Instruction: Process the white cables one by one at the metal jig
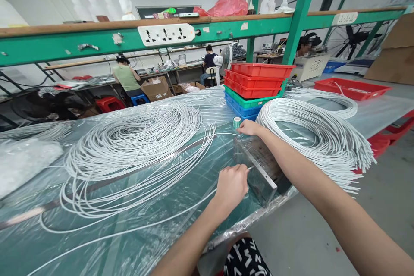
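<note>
Nearest the lens, patterned black-and-white fabric [247, 261] at the bottom edge, below the counter [136, 241] rim with its clear plastic sheeting. At far left, a crumpled plastic bag [26, 161]. Then a wide loose coil of white cable [136, 151], strands fanned out and overlapping, one strand trailing off toward the near edge. At centre, left hand [231, 185], grip clenched, pinching the end of a white cable strand [249, 167] right against the side of a metal block fixture [258, 166]. Beyond it, right hand [250, 128], grip relaxed and flat on the far end of the same block, holding nothing, just beside a small roll of green tape [237, 122]. Further right, stacked trays [257, 88] in red, green and blue, then a second coil of cut white cables [320, 138], ends hanging past the counter rim.

Likely trouble: a snag in the left coil, since crossed loops could tighten and drag the whole heap. Slick sheeting, so possible slip of the block. Overhanging cut ends at right, liable to slide off to the floor.
</note>
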Action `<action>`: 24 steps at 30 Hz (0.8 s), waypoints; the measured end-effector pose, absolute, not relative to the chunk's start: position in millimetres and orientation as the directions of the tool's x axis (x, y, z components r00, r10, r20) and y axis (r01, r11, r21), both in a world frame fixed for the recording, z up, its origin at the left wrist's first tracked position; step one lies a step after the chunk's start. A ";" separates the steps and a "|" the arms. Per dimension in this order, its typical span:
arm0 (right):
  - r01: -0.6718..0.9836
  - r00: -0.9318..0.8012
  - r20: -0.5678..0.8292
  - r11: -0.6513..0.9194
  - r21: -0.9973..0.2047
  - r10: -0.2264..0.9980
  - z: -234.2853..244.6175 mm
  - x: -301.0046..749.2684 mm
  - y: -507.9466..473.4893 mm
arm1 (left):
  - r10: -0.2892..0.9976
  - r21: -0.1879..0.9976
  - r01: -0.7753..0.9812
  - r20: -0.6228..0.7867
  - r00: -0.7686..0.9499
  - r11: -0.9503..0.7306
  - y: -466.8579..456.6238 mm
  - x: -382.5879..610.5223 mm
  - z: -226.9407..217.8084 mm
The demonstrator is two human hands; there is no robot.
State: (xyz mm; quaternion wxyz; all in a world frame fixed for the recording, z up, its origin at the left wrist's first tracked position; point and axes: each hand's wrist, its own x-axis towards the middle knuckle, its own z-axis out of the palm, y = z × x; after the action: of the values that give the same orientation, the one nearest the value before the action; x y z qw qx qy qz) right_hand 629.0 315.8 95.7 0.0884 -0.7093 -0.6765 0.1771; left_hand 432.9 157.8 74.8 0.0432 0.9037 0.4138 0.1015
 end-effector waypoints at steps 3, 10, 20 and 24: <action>0.940 0.020 -0.074 -0.044 -0.338 0.997 95.0 630.2 315.5 | 0.756 0.155 0.740 0.146 0.638 -0.654 158.4 432.5 74.7; 0.859 -0.058 0.306 0.204 -0.470 0.950 131.2 582.5 274.2 | 0.633 0.130 0.627 0.305 0.712 -0.768 139.4 417.3 84.9; 0.683 -0.700 -0.638 0.037 -0.730 0.321 127.6 449.8 112.1 | 0.387 -0.063 0.477 0.497 0.777 -0.877 54.4 342.7 55.4; 0.684 -0.695 -0.622 0.064 -0.727 0.361 126.2 435.1 100.0 | 0.524 -0.048 0.665 0.573 0.630 -0.746 33.9 313.2 30.3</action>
State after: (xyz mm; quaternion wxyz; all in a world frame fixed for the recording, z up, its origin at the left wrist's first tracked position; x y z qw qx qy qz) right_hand 435.1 100.0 126.2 -0.1397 -0.3647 -0.7160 0.5787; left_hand 313.2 33.9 30.3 -0.1287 0.8935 0.3326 0.2728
